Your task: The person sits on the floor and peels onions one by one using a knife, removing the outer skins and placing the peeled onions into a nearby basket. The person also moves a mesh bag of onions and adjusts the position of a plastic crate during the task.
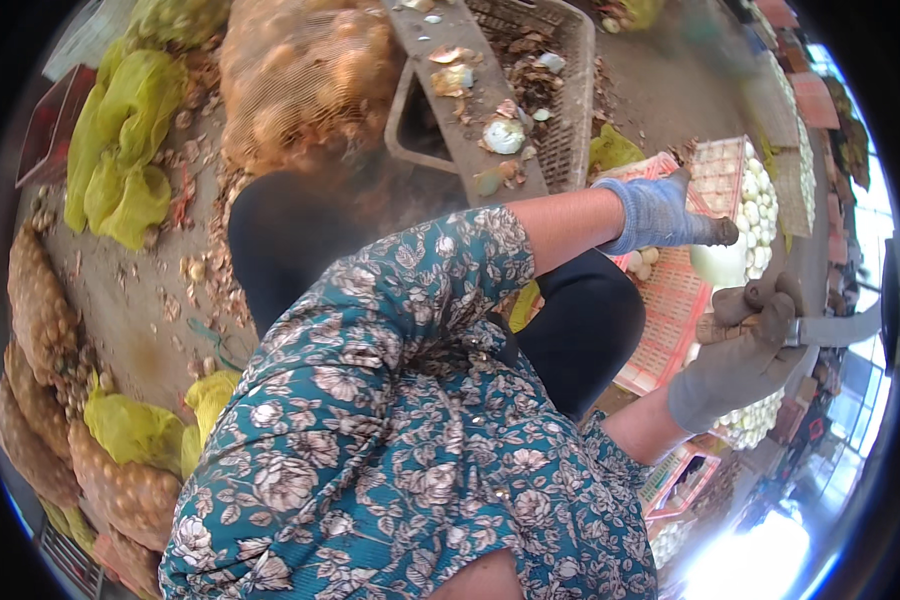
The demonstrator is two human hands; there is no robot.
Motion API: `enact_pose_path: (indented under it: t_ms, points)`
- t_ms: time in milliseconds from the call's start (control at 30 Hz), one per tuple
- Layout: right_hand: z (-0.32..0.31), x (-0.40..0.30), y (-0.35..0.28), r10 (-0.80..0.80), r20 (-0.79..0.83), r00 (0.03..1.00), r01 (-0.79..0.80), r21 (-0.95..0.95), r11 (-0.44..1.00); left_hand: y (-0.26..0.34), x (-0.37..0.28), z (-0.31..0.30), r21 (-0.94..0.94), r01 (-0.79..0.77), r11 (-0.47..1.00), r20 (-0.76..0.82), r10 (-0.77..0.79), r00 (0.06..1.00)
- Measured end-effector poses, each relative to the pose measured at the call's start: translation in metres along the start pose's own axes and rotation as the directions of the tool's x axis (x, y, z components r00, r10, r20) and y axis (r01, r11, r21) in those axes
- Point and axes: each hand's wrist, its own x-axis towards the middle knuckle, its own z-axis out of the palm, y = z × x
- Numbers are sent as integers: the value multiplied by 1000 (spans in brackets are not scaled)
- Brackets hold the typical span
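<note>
My left hand (656, 210), in a blue knit glove with dirty fingertips, reaches far to the right with its fingers apart. A peeled white onion (720, 264), slightly blurred, is just beyond those fingertips. I cannot tell whether it touches them. My right hand (750, 349), in a grey glove, is closed around the wooden handle of a knife (836, 330), whose blade points right. Under both hands stands a red plastic crate (664, 307) with a few onions at one corner. Beyond the onion, peeled white onions (757, 199) are heaped in another crate.
A narrow board (439, 64) with onion skins and an onion piece (504, 136) lies across a grey crate (581, 97) of peelings. An orange mesh sack of onions (307, 82) stands before my knees. Yellow mesh bags (124, 142) and more onion sacks (120, 487) lie left.
</note>
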Motion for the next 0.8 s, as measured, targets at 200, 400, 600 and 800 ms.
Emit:
enact_pose_path:
  t_ms: [200, 400, 600, 800]
  points:
    - [25, -24, 32, 241, 499, 833, -71, -336, 939, -73, -46, -157, 14, -430, 903, -632, 341, 696]
    - [121, -106, 108, 215, 967, 134, 426, -252, 869, -95, -138, -244, -233, -742, 628, -971, -101, 218]
    - [187, -171, 188, 451, 887, -103, 416, -373, 829, -120, -153, -262, -275, -742, 612, -959, -231, 165]
    - [229, -191, 199, 468, 880, -79, 426, -394, 814, -110, -163, -265, -333, -729, 598, -941, -260, 216]
